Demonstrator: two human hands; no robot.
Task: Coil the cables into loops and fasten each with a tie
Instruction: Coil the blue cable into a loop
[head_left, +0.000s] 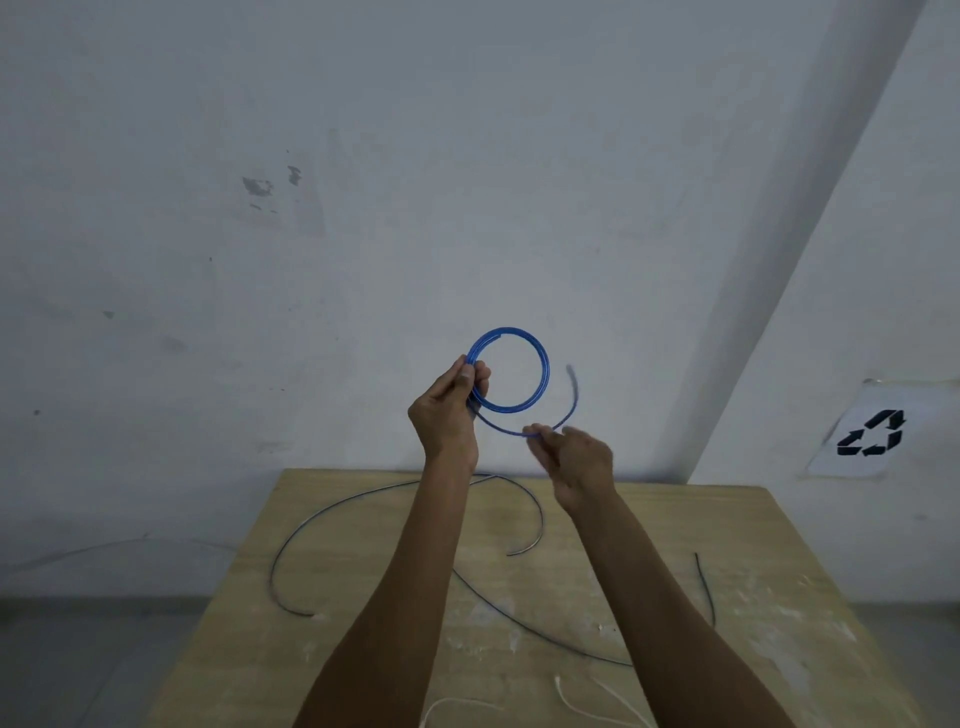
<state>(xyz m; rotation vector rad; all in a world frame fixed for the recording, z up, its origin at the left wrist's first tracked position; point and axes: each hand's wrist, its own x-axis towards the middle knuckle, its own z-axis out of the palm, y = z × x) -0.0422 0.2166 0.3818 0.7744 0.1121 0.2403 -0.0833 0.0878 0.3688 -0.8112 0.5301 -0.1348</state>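
Head view: both bare forearms reach up and forward over a wooden table, with the hands raised above its far edge in front of a pale, scuffed wall. The left hand is closed around a blue cable, thumb and fingers pinching the left side of a round coil of several turns that stands upright, facing the camera. From the bottom of the coil a loose tail of the same cable sweeps down and right, then curls upward to a free end (blurred, so its tip cannot be made out). The right hand sits just below and right of the coil, fingertips lightly pinched on that tail near its lowest point; the rest of the fingers are loosely curled. On the table below, a dark grey cable lies uncoiled in a wide arc, partly hidden behind the left forearm, and another dark strand lies near the right side. A thin white cord rests at the near edge between the arms. A paper sign with a recycling symbol is stuck low on the wall to the right.
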